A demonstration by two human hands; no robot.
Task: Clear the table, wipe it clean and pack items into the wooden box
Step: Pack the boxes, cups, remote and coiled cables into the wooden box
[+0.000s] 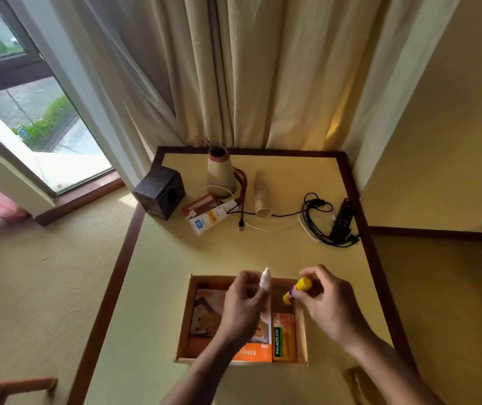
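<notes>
A wooden box (183, 320) sits open on the cream table (157, 287) near me, holding an orange charger carton (251, 352), a Palmolive soap pack (284, 337) and a printed card. Over the box, my left hand (241, 308) pinches a small white dropper bottle (264, 278), tip up. My right hand (326, 302) grips a yellow glue stick (297, 289) tilted down toward the box. Farther back lie a white tube (209, 219), a stack of paper cups (261, 194), tangled cables (315, 217) and a black remote (342, 219).
A clay vase (219, 173) stands at the back of the table, with a dark woven box (159, 192) at the left corner. Curtains hang behind, a window is to the left, and a wall runs along the right. A wooden chair edge (14, 385) shows bottom left.
</notes>
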